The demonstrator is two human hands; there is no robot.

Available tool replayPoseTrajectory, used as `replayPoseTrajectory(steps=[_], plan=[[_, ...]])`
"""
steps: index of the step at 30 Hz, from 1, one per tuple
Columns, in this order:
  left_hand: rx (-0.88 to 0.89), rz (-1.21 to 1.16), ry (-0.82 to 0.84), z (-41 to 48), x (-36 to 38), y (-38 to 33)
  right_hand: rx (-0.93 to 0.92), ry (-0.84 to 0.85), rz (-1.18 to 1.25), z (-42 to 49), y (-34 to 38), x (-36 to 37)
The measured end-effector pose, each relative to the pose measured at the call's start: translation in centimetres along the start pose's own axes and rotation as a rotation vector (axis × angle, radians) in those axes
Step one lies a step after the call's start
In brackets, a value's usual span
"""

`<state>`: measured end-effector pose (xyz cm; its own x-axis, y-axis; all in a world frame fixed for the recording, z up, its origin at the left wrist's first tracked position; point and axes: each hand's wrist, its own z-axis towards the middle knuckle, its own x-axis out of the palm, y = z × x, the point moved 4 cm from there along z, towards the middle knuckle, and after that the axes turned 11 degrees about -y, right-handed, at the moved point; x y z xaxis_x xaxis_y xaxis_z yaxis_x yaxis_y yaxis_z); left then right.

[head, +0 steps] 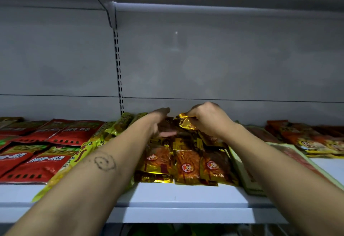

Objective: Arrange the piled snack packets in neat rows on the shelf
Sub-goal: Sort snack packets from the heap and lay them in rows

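Mid-task on the shelf (176,194). Right hand (208,120) pinching the crumpled top of one gold packet (186,122), at 12 o'clock of the gold pile (186,165). Left hand (162,122) just beside, fingers straight, gripping nothing. Front three roughly aligned, rear jumble unsorted. Red packets (37,152) at 9 o'clock seemingly rowed already.

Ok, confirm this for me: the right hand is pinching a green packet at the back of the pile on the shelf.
Not green. In the head view the right hand pinches a crumpled gold foil packet at the back of the pile on the shelf.
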<state>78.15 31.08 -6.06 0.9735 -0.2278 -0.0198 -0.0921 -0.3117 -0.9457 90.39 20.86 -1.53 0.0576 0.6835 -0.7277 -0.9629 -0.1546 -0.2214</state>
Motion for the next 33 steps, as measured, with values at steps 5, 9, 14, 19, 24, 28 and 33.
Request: replayPoseTrajectory(steps=[5, 9, 14, 19, 24, 28, 33], plan=[[-0.072, -0.276, 0.067, 0.8, 2.2, -0.1, -0.167, -0.030, -0.019, -0.5, 1.0, -2.1], [0.081, -0.218, -0.022, 1.3, 2.7, -1.0, 0.239, 0.357, 0.244, -1.2, -1.3, -2.0], [0.360, -0.177, -0.121, 0.9, 2.6, -2.5, 0.743, 0.095, 0.525, -0.4, -7.7, 0.4], [0.445, -0.102, -0.087, 1.0, 2.2, -3.5, 0.967, 0.221, 1.004, -0.5, -8.2, 3.9], [0.644, 0.280, -0.235, 1.9, 1.5, -4.2, 0.965, 0.120, 0.892, 0.4, -8.1, 5.3], [0.680, 0.386, -0.270, 2.7, 1.9, -4.6, 1.057, 0.061, 0.785, 0.7, -8.9, 6.8], [0.509, 0.279, -0.216, 4.7, 1.5, -3.7, 1.028, 0.141, 0.612, 1.5, -9.2, 9.0]])
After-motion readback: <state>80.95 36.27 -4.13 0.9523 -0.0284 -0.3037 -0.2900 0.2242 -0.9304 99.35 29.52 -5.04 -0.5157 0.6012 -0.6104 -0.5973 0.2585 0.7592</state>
